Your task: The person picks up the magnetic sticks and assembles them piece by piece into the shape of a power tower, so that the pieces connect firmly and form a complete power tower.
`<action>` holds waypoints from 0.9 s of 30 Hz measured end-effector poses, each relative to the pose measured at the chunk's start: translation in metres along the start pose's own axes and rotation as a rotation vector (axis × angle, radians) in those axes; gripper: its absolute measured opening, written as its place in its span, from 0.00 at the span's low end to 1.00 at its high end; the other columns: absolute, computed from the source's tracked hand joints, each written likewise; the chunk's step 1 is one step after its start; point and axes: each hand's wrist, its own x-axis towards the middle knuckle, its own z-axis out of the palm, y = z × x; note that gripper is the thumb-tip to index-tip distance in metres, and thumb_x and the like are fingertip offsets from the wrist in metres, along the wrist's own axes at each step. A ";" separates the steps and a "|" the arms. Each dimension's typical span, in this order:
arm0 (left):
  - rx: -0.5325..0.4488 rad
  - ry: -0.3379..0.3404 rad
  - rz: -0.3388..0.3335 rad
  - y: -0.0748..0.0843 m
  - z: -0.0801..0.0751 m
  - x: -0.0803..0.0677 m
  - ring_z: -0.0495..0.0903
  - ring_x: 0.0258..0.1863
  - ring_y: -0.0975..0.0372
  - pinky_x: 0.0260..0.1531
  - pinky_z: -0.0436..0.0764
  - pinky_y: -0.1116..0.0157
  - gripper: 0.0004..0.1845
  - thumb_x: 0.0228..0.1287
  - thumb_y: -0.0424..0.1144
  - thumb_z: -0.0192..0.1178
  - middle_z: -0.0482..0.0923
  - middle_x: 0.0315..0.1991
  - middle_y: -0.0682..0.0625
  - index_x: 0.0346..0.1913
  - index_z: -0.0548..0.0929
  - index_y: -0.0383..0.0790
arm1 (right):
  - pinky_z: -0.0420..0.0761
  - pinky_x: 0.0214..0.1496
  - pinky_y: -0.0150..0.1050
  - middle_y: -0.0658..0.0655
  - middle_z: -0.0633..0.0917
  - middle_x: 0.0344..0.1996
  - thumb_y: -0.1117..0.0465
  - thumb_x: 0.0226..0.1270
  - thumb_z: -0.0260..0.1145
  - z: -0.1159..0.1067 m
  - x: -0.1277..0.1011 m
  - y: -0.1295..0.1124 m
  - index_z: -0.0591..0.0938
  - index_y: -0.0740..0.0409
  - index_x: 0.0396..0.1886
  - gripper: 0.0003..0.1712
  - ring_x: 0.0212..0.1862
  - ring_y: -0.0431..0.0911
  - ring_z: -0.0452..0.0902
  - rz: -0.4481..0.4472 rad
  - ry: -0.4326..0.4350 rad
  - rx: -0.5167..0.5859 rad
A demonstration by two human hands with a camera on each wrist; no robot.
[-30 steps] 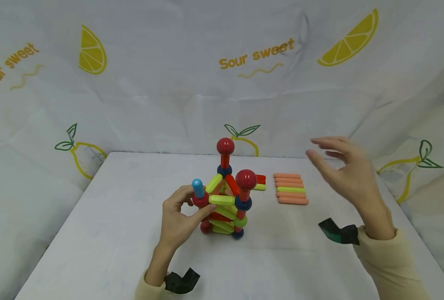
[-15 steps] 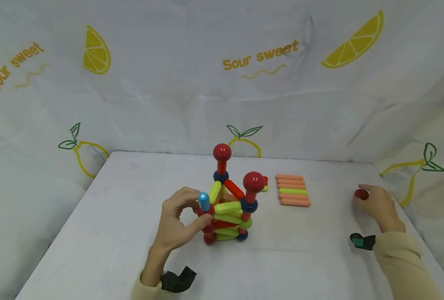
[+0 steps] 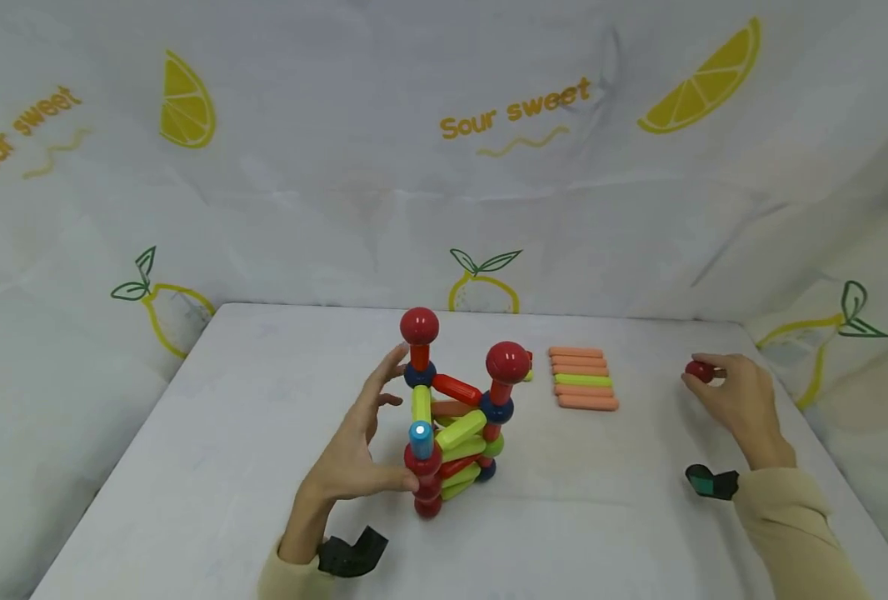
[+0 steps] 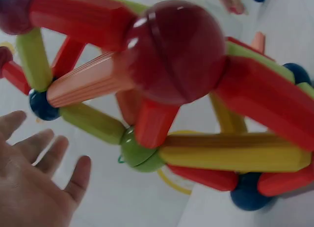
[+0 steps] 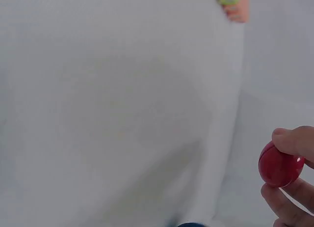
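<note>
A structure of coloured rods and balls [image 3: 462, 429] stands mid-table, with two red balls on red rods at its top corners. A short light-blue rod [image 3: 421, 439] rises from its near left corner. My left hand [image 3: 346, 458] lies along the left side, the thumb at the near red ball and the fingers stretched out behind. The left wrist view shows those fingers [image 4: 78, 180] spread and apart from the rods. Over the table's right side, my right hand [image 3: 744, 404] pinches a loose red ball [image 5: 279, 165] between thumb and fingers.
Several orange rods and a yellow-green one [image 3: 582, 380] lie in a row right of the structure. More short rods [image 3: 528, 367] are partly hidden behind it. A dark blue ball [image 5: 192, 224] shows at the right wrist view's bottom edge. White printed cloth [image 3: 324, 208] hangs behind.
My right hand has come down at the right and picked up a red ball, lifting it slightly. The structure has turned, and my left hand's fingers have straightened off its corner ball.
</note>
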 end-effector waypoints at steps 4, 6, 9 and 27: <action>-0.030 -0.109 -0.032 -0.002 0.003 -0.001 0.53 0.79 0.62 0.67 0.69 0.60 0.65 0.52 0.72 0.68 0.48 0.83 0.42 0.83 0.44 0.49 | 0.65 0.36 0.26 0.74 0.86 0.45 0.64 0.60 0.76 -0.012 0.002 -0.039 0.86 0.68 0.51 0.20 0.41 0.38 0.82 -0.063 0.071 0.076; -0.058 -0.118 -0.027 -0.002 0.003 -0.001 0.56 0.76 0.62 0.67 0.69 0.61 0.64 0.52 0.70 0.70 0.50 0.81 0.40 0.83 0.46 0.47 | 0.66 0.41 0.20 0.66 0.87 0.44 0.63 0.60 0.77 -0.019 0.002 -0.063 0.87 0.65 0.52 0.20 0.39 0.22 0.74 -0.083 0.087 0.149; -0.078 -0.107 -0.029 0.000 0.003 -0.002 0.60 0.70 0.61 0.66 0.70 0.59 0.63 0.50 0.68 0.73 0.58 0.75 0.38 0.80 0.51 0.44 | 0.69 0.49 0.11 0.46 0.86 0.41 0.66 0.58 0.78 -0.031 0.000 -0.100 0.88 0.64 0.51 0.19 0.40 0.14 0.70 -0.147 0.116 0.289; 0.193 0.441 -0.039 0.012 0.032 0.010 0.80 0.40 0.65 0.45 0.79 0.68 0.30 0.46 0.37 0.82 0.82 0.43 0.49 0.51 0.77 0.37 | 0.83 0.53 0.24 0.54 0.88 0.44 0.79 0.43 0.80 -0.073 -0.053 -0.257 0.88 0.63 0.46 0.26 0.46 0.38 0.82 -0.559 -0.038 0.645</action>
